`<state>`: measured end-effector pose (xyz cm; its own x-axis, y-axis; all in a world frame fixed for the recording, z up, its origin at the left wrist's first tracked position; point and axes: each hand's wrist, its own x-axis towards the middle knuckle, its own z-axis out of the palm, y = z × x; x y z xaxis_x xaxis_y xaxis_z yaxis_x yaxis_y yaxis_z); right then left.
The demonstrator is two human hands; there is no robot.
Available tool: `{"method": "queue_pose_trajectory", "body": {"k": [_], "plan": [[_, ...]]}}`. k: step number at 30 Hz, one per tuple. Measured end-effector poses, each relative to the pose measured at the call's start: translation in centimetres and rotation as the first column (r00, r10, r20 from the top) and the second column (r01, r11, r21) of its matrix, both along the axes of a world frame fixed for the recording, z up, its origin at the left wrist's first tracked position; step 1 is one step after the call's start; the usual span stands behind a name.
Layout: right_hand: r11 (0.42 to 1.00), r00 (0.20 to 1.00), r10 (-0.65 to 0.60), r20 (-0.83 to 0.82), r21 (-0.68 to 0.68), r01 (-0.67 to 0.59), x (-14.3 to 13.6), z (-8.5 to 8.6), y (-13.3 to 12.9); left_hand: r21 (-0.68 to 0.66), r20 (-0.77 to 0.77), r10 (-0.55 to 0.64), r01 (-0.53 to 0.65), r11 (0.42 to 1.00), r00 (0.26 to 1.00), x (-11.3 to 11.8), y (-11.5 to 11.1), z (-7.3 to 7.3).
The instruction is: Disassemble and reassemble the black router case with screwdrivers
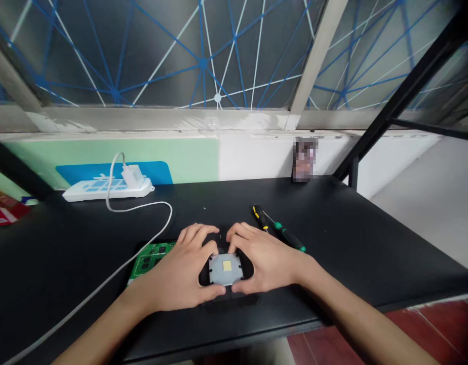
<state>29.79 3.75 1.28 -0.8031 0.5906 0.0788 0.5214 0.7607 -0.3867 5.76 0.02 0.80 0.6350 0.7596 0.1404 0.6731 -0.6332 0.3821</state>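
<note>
A small grey plate lies between my hands, with a pale yellow square pad on its top and dark notches along its sides. My left hand curls around its left side, thumb at the near edge and fingers at the far edge. Mirroring that, my right hand grips the right side. A green circuit board lies left of the plate, partly covered by my left hand and wrist. Beyond my right hand are a yellow-and-black screwdriver and a green-and-black screwdriver.
A white power strip with a charger plugged in stands at the back left. Its white cable runs across the black table past the board. A pixelated upright object leans on the back wall. Red packaging is far left.
</note>
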Motion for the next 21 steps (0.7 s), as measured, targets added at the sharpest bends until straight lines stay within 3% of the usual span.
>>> {"method": "queue_pose_trajectory", "body": {"k": [21], "plan": [[0.999, 1.0, 0.019, -0.02, -0.037, -0.019, 0.31, -0.2, 0.37, 0.016, -0.013, -0.034, 0.034, 0.999, 0.999, -0.07, 0.36, -0.29]]}}
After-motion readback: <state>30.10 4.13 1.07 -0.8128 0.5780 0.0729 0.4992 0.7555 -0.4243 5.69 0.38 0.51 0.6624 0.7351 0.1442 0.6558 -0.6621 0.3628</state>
